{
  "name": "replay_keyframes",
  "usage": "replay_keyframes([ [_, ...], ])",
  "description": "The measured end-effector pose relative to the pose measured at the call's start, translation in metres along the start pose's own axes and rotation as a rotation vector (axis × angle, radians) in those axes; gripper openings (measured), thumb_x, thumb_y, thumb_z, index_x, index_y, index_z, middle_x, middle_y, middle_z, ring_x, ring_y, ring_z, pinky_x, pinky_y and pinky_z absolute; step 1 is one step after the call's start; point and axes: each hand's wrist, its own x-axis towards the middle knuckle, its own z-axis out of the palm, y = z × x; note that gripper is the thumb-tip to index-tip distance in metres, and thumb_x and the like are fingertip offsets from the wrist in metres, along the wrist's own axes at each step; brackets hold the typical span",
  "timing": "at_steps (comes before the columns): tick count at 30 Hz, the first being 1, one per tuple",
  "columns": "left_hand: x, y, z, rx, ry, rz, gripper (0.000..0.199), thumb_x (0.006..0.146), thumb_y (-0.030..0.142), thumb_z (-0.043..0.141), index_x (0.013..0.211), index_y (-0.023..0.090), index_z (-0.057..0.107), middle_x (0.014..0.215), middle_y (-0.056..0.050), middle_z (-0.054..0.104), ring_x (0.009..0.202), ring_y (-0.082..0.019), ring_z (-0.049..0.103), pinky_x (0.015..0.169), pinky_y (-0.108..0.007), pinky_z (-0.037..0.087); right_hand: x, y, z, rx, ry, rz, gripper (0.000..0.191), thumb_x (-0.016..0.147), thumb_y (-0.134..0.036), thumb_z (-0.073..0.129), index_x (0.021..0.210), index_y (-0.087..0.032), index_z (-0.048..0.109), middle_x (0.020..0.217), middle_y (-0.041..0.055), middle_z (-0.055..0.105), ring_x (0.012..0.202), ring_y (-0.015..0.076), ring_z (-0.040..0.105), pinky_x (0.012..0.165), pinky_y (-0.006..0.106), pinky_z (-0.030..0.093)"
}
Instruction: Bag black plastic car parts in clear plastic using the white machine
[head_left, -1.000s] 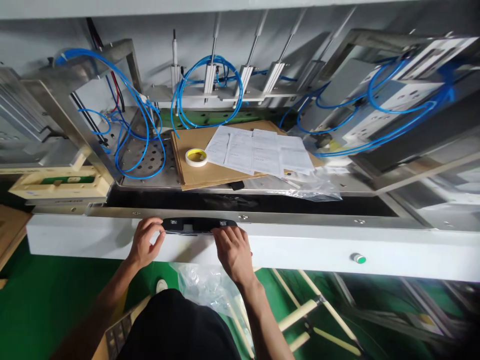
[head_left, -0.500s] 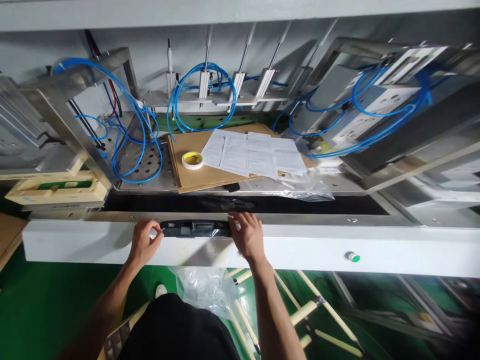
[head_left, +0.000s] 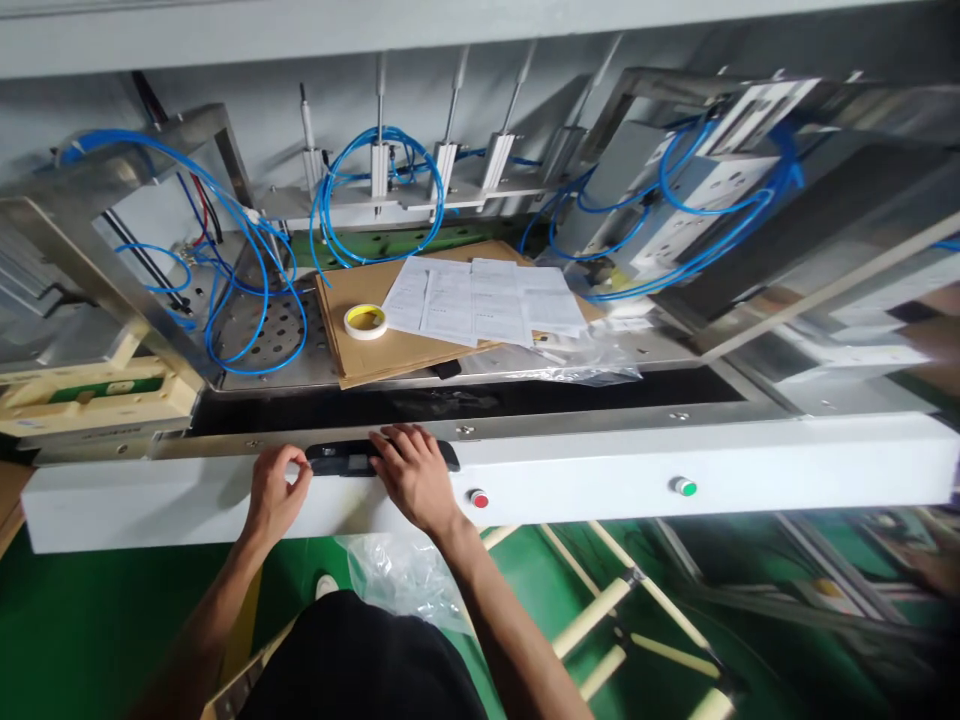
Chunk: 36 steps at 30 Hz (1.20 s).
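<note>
A long black plastic trim piece [head_left: 448, 456] lies along the white front ledge, close to its metal edge. My left hand [head_left: 276, 490] is at the left end of this piece, thumb and forefinger pinched together. What sits in that pinch, if anything, is too small to make out. Across the middle of the trim piece rests my right hand [head_left: 414, 480], its fingers stretched out over the top and covering part of it. The right end of the piece shows beyond my right hand.
Behind the ledge, a cardboard sheet [head_left: 334, 335] bears papers [head_left: 480, 305] and a tape roll [head_left: 365, 321]. Clear plastic [head_left: 592, 368] lies beside it. Blue air hoses [head_left: 262, 290] loop around metal fixtures. A red button [head_left: 479, 498] and a green button [head_left: 684, 487] project from the ledge.
My right hand has slid left from the right end of the trim piece to its middle, uncovering the red button. My left hand stays at the left end. The view has shifted slightly.
</note>
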Motion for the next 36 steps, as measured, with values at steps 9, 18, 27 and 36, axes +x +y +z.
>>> replay_keyframes([
  [9, -0.026, 0.044, 0.016, 0.244, -0.203, 0.421, 0.055, 0.103, 0.032, 0.056, 0.155, 0.022, 0.045, 0.160, -0.016, 0.053, 0.150, -0.035, 0.048, 0.127, -0.061, 0.033, 0.007, -0.004, 0.020, -0.047, -0.101, 0.115, 0.025, 0.110, -0.028, 0.045, 0.114, -0.022, 0.070, 0.100, 0.0098, 0.070, 0.093, 0.0262, 0.058, 0.084, 0.041, 0.038],
  [18, -0.010, 0.030, 0.037, 0.326, -0.358, 0.497, 0.051, 0.104, 0.021, 0.049, 0.155, 0.017, 0.048, 0.157, -0.017, 0.057, 0.143, -0.034, 0.055, 0.120, -0.053, 0.041, 0.007, -0.010, -0.001, -0.005, -0.053, 0.136, 0.030, 0.111, -0.031, 0.041, 0.114, -0.021, 0.070, 0.104, 0.0096, 0.073, 0.095, 0.0252, 0.059, 0.088, 0.040, 0.041],
  [27, 0.021, 0.040, 0.019, 0.216, -0.534, 0.466, 0.045, 0.097, 0.026, 0.062, 0.140, 0.019, 0.056, 0.140, -0.014, 0.069, 0.127, -0.033, 0.064, 0.106, -0.049, 0.051, -0.030, -0.023, -0.004, -0.061, 0.000, -0.003, 0.047, 0.105, -0.014, 0.045, 0.150, -0.022, 0.056, 0.117, 0.0134, 0.072, 0.103, 0.0286, 0.058, 0.092, 0.043, 0.045],
  [36, 0.036, 0.051, 0.000, 0.070, -0.533, 0.433, 0.031, 0.093, 0.025, 0.068, 0.122, 0.020, 0.058, 0.117, -0.010, 0.071, 0.108, -0.029, 0.069, 0.095, -0.045, 0.057, -0.005, -0.009, -0.022, 0.033, -0.258, 0.084, 0.038, 0.089, -0.007, 0.052, 0.123, -0.016, 0.066, 0.097, 0.0093, 0.073, 0.091, 0.0252, 0.059, 0.087, 0.038, 0.040],
])
